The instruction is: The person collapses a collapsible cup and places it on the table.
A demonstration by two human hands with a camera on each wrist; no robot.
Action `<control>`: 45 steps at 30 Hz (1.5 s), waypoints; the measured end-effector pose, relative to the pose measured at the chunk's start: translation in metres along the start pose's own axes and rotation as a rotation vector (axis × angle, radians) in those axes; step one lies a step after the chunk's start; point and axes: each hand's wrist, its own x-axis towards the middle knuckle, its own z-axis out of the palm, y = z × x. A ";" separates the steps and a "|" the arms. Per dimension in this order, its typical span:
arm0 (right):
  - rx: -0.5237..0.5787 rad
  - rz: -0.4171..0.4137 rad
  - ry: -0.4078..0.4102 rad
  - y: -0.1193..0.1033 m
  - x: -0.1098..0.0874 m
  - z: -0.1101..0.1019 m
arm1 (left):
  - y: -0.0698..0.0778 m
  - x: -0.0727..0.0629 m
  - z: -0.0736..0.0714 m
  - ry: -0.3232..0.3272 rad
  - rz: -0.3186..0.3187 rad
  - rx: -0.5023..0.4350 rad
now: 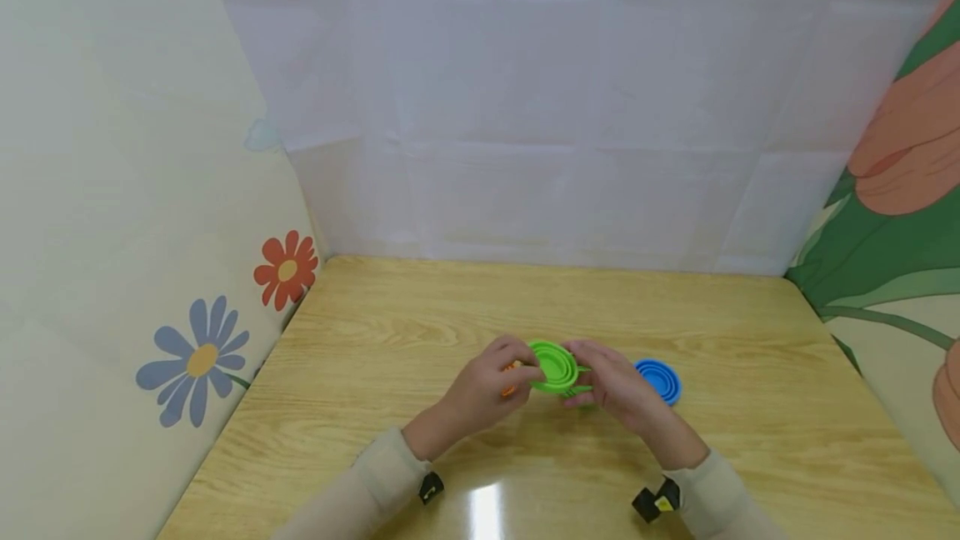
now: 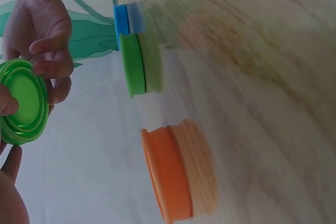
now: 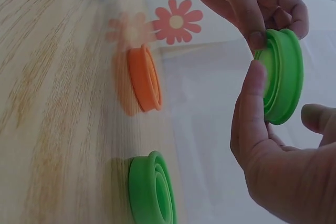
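A light green collapsible cup [image 1: 555, 367], folded flat into stepped rings, is held above the table. My left hand [image 1: 483, 386] pinches its rim, thumb on the ringed face [image 2: 25, 103]. On the cup's other side is my right hand [image 1: 618, 386]; in the right wrist view its fingers [image 3: 254, 103] touch the edge of the cup and the thumb stands apart. An orange folded cup [image 3: 144, 78] lies on the table, partly hidden behind my left hand in the head view. A second green cup [image 2: 133, 64] and a blue one [image 1: 658, 382] lie toward the right.
The wood-grain table [image 1: 420, 307] is glossy and reflects the cups. A white sheet [image 1: 525, 107] hangs along its back edge. Flower-printed panels [image 1: 187, 190] stand at the left and right sides.
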 end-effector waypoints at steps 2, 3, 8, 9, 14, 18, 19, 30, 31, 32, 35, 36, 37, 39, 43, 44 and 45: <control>0.006 0.002 0.001 0.000 0.000 0.000 | 0.000 0.000 0.000 -0.011 0.026 0.011; 0.007 0.004 0.005 -0.001 -0.001 0.000 | 0.001 0.000 0.001 -0.018 0.036 0.020; 0.009 0.020 0.035 -0.002 -0.001 0.001 | 0.002 -0.002 0.001 -0.063 0.055 0.062; 0.006 0.020 0.040 -0.002 -0.001 0.001 | 0.002 -0.002 0.001 -0.070 0.059 0.071; -0.006 0.017 0.057 -0.003 -0.001 0.001 | 0.003 -0.002 0.001 -0.087 0.071 0.087; -0.002 0.020 0.078 -0.002 -0.001 0.001 | 0.003 -0.003 -0.001 -0.108 0.029 0.065; -0.005 0.018 0.083 -0.002 -0.001 0.001 | 0.003 -0.003 -0.002 -0.117 0.003 0.048; -0.026 -0.007 0.170 -0.002 0.000 0.002 | 0.007 -0.002 -0.011 -0.094 -0.660 -0.596; -0.028 -0.009 0.172 -0.002 0.000 0.002 | 0.008 0.000 -0.012 -0.073 -0.724 -0.653; -0.026 -0.011 0.174 -0.002 0.000 0.002 | 0.008 0.001 -0.012 -0.058 -0.781 -0.694; -0.020 -0.015 0.180 -0.002 0.000 0.002 | 0.009 0.004 -0.013 -0.039 -0.939 -0.785; -0.018 -0.017 0.182 -0.002 0.001 0.002 | 0.009 0.004 -0.013 -0.042 -0.986 -0.818; -0.018 -0.020 0.183 -0.002 0.001 0.002 | 0.010 0.005 -0.013 -0.041 -1.028 -0.857; -0.017 -0.025 0.188 -0.002 0.002 0.002 | 0.010 0.006 -0.012 -0.041 -1.100 -0.933; -0.017 -0.030 0.206 -0.002 0.003 0.003 | 0.010 0.008 -0.009 -0.040 -1.184 -1.051; -0.015 -0.030 0.212 -0.003 0.003 0.003 | 0.010 0.008 -0.008 -0.041 -1.199 -1.071; -0.016 -0.032 0.214 -0.003 0.003 0.004 | 0.010 0.009 -0.008 -0.041 -1.213 -1.090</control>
